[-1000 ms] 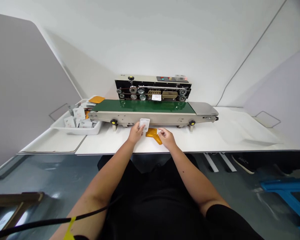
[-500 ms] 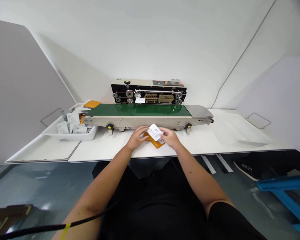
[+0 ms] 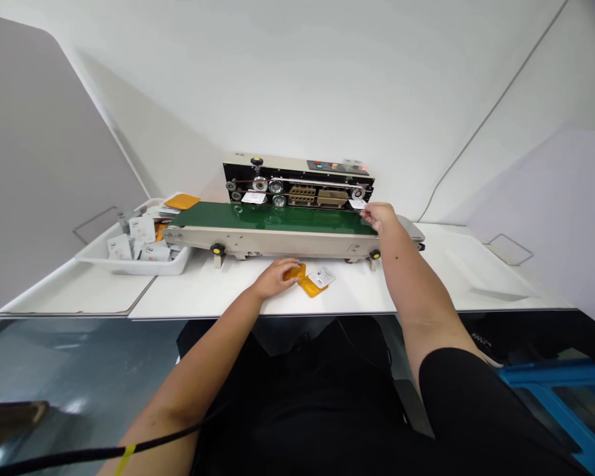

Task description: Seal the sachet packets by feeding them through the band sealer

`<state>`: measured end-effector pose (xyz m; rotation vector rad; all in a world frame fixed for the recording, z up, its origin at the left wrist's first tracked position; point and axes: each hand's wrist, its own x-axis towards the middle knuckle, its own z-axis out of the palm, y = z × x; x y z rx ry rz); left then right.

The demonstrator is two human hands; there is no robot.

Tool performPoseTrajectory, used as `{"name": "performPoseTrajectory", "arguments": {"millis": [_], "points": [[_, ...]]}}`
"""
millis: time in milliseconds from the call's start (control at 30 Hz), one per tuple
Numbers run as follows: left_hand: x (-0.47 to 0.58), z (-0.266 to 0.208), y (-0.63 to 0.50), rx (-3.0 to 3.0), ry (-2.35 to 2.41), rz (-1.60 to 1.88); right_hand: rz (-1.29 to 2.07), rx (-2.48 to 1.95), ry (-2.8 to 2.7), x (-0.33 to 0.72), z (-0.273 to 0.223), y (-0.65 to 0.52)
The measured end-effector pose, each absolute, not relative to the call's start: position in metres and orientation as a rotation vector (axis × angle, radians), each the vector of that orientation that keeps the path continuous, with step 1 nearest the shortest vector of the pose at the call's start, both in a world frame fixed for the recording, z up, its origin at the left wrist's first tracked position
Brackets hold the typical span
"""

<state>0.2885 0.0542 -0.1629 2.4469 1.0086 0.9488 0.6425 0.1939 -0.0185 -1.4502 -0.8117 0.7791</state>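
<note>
My right hand [image 3: 381, 217] pinches a small white printed sachet [image 3: 357, 204] by its edge, at the right end of the band sealing machine [image 3: 297, 182], above the green conveyor belt [image 3: 277, 217]. A second white sachet [image 3: 253, 198] sits at the machine's left rollers. On the table my left hand [image 3: 275, 278] is closed on the edge of an orange pouch [image 3: 295, 272]. Touching that pouch is another orange piece [image 3: 309, 287]; whether the two are joined I cannot tell. A white printed sachet [image 3: 322, 277] lies partly over it.
At the left stands a white plastic bin [image 3: 129, 266] heaped with white sachets, with an orange pouch [image 3: 182, 201] on top. A shallow white tray [image 3: 500, 277] lies at the right of the white table [image 3: 218, 297]. A blue stool [image 3: 550, 377] stands at lower right.
My right hand has gone from the orange pouch up and right to the machine, with a white sachet in it. The sachet in the machine has shifted left. My left hand stays by the pouch.
</note>
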Motion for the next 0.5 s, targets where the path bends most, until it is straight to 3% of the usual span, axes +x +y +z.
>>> {"name": "performPoseTrajectory", "arguments": {"millis": [67, 233, 367, 500], "points": [[0.289, -0.16, 0.053, 2.471, 0.989, 0.91, 0.697, -1.454, -0.839, 0.632, -0.021, 0.189], [0.292, -0.158, 0.05, 2.542, 1.071, 0.716, -0.065, -1.29, -1.14, 0.582, -0.061, 0.118], [0.294, -0.164, 0.051, 2.479, 1.164, 0.726, 0.389, -1.132, -1.648, 0.515, -0.132, 0.051], [0.292, -0.172, 0.057, 2.401, 1.155, 0.854, 0.769, -1.208, -1.574, 0.482, -0.18, 0.033]]}}
